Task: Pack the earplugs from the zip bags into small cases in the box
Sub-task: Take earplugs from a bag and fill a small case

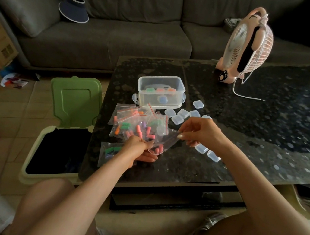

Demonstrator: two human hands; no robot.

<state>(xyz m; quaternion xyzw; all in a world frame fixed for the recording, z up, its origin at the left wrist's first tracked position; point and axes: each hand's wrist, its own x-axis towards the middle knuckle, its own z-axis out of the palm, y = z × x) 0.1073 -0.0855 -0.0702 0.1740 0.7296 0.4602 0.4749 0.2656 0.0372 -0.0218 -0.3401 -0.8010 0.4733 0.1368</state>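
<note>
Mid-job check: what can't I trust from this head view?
- Head view: the pink foam earplugs in the clear zip bag are blurred; no count.
- The right hand hides part of the loose clear small cases.
- The clear plastic box has a frosted wall that blurs the coloured cases inside.

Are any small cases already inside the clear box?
Yes, a few filled small cases, green, pink, orange and blue, lie inside the open clear box.
</note>
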